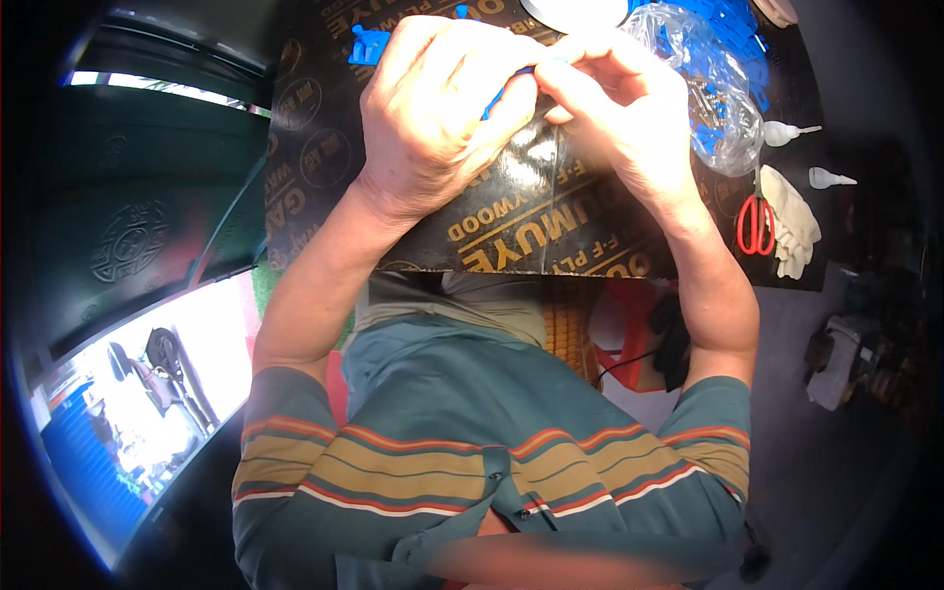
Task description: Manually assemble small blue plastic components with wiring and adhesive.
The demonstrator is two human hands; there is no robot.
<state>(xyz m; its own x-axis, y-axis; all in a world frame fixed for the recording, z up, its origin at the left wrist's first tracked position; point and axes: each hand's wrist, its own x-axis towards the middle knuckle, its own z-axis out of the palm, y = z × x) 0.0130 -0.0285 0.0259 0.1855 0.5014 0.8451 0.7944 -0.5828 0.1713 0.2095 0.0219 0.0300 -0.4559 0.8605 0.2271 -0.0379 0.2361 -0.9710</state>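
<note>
While you lean over the dark board [551,221] that serves as your work surface, both hands meet above its far half. Your left hand [438,108] is curled, thumb and fingers closed on a small blue plastic piece [511,87], mostly hidden by the knuckles. Your right hand [619,103] touches the left, its fingertips pinching the same piece from the other side. Just right of it lies a clear plastic bag [713,93] of blue parts. Nearer the board's right edge sit white gloves [792,221], red-handled scissors [755,224], and two small white nozzle tips [787,133]. Another blue part [369,44] lies at upper left.
</note>
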